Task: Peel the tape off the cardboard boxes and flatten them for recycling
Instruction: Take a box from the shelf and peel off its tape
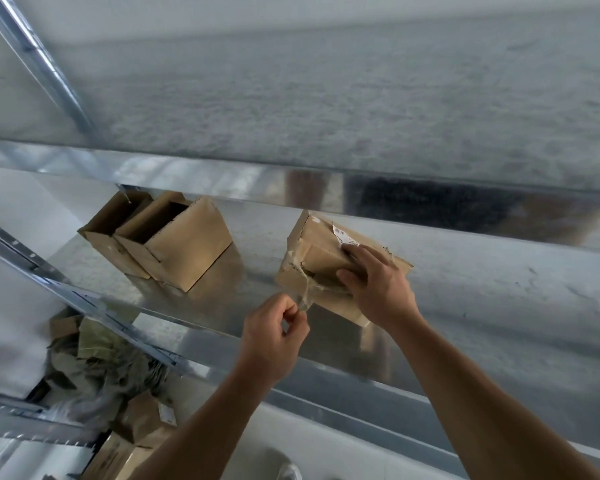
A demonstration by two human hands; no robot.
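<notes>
Peeling tape off a box on the metal shelf

Head view: your left hand (pixel 274 336) pinches a stretched, stringy strand of clear tape (pixel 305 292) between thumb and forefinger, other fingers curled in. The strand runs up to the near left corner of the taped box (pixel 321 252), which sits on the metal shelf (pixel 219 308) right of centre. Your right hand (pixel 378 289) grips that box, fingers over its top face and thumb against the near side. The box is closed, so its contents are hidden. A torn white label (pixel 342 235) on its top shows a barcode; the print is too small to read.

Well apart to the left on the same shelf, two open boxes (pixel 174 244) stand touching each other, tilted, mouths facing up and back. Their insides are in shadow; can't tell what they hold.

Below the shelf, lower left, lies a pile of cardboard and crumpled paper (pixel 94 358), blurred. One piece there has a small white sticker (pixel 166 414), unreadable.
</notes>
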